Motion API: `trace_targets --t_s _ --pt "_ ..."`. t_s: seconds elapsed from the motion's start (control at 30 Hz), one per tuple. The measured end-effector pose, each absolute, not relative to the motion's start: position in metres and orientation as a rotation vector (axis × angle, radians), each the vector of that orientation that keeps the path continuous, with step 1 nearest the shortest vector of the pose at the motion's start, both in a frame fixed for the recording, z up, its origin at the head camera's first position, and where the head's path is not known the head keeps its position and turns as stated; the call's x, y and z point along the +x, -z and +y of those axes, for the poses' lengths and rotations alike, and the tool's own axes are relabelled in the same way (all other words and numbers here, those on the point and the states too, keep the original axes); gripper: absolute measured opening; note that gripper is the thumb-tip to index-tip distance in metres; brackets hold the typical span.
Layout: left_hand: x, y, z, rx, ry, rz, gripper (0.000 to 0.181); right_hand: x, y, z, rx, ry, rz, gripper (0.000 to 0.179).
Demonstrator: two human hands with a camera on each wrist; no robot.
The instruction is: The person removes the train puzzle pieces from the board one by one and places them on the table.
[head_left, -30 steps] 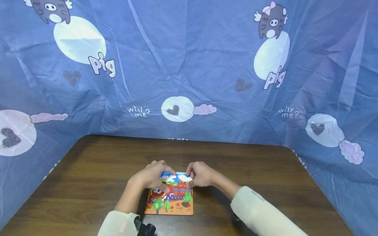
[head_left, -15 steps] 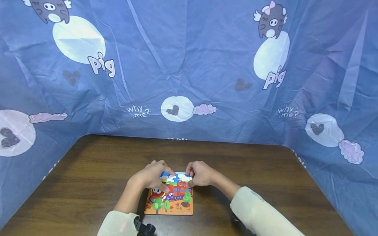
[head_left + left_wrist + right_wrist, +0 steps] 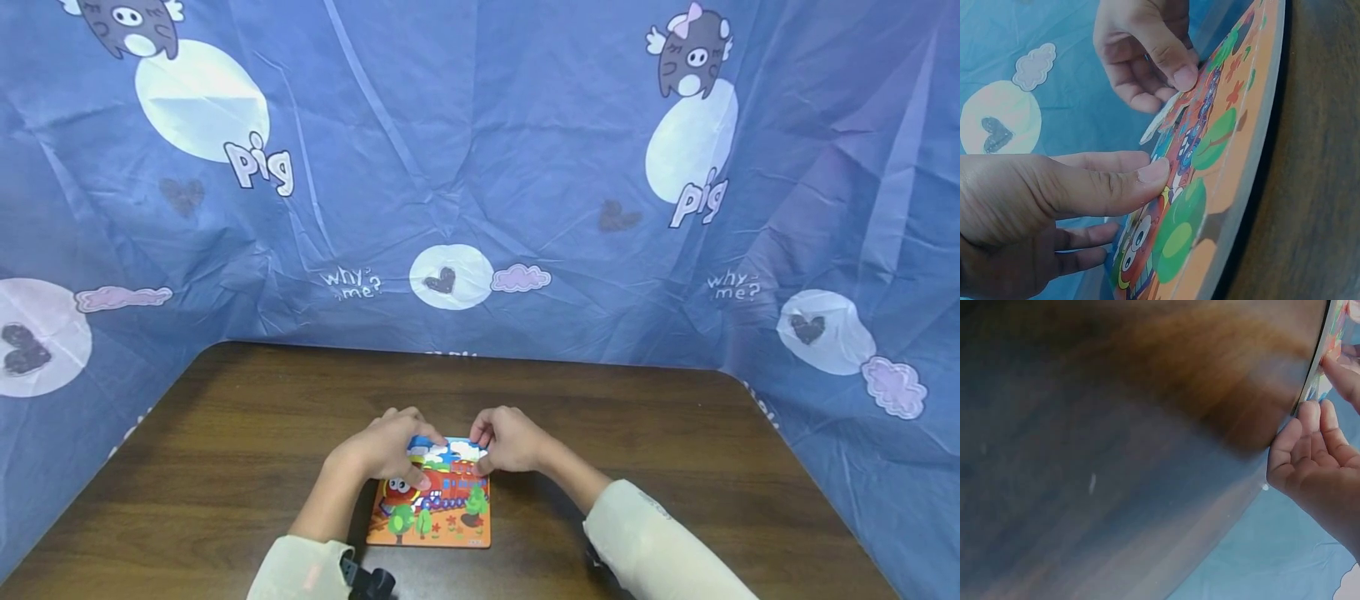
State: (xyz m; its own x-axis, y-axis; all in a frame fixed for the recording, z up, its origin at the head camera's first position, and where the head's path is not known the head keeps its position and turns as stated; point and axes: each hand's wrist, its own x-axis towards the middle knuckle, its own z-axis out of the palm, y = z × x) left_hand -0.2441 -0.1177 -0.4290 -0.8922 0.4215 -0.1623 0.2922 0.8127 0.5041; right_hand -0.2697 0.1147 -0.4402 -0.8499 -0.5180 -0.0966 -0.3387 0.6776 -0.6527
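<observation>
Puzzle point(image 3: 442, 529) lies flat on the worktop point(image 3: 285, 400). The left hand point(image 3: 386, 447), fingers spread, rests its thumb on it; the right hand point(image 3: 513, 442), reaching inward, pinches a tilted piece point(image 3: 1159, 122) near the far right corner.

Our square multicoloured picture board point(image 3: 442, 506) lies on the brown wooden tabletop point(image 3: 600, 400), its far end between our left hand point(image 3: 386, 452) and right hand point(image 3: 513, 442), blue printed cloth point(image 3: 480, 200) behind.

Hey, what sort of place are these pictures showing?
Probably an indoor tabletop workspace screened off with fabric. Wrinkled blue cloth printed with cartoon pigs hangs behind and beside a dark wood-look table, and a train-picture puzzle is on it.
</observation>
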Motion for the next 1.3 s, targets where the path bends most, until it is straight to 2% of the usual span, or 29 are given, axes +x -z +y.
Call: trace_targets --t_s 0.4,1.3 --pt "-0.245 0.429 -0.118 0.553 -0.704 2.736 0.051 -0.268 0.443 0.115 -0.536 1.265 2.491 0.016" --pt "-0.246 0.433 -0.118 0.549 -0.681 2.729 0.051 -0.276 0.440 0.124 -0.412 1.496 2.362 0.018"
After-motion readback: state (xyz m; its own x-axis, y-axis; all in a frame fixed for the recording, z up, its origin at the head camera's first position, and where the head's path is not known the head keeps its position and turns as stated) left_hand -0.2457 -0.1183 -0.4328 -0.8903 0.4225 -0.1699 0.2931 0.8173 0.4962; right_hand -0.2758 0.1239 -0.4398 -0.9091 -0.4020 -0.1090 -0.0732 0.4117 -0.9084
